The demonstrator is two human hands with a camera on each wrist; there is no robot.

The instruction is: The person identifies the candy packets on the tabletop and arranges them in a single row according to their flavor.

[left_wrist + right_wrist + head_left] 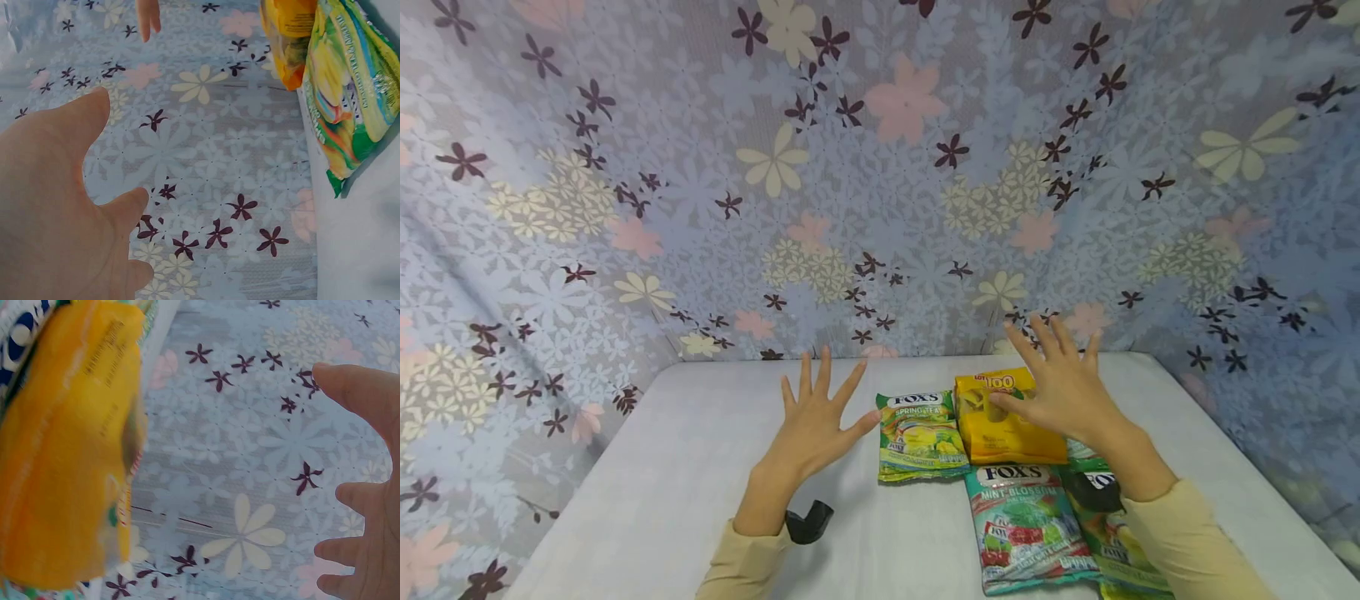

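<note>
My left hand point(815, 425) is raised over the table with its fingers spread, left of a green and yellow Fox's Spring Tea candy bag point(921, 437). Spread as well, my right hand point(1063, 385) hovers by a yellow candy bag point(1011, 437) and overlaps its right edge in the head view. Neither hand holds anything. Below the yellow bag lies a teal Fox's Mint Blossom bag point(1026, 525). Another Fox's bag point(1123, 546) is partly hidden under the right forearm. In the right wrist view the yellow bag point(69, 456) stands beside the open fingers.
The bags lie together on the right half of a white-covered table point(655, 467). A floral cloth point(850, 208) hangs behind the table and along its sides. A black wrist camera piece point(809, 523) sits at the left wrist.
</note>
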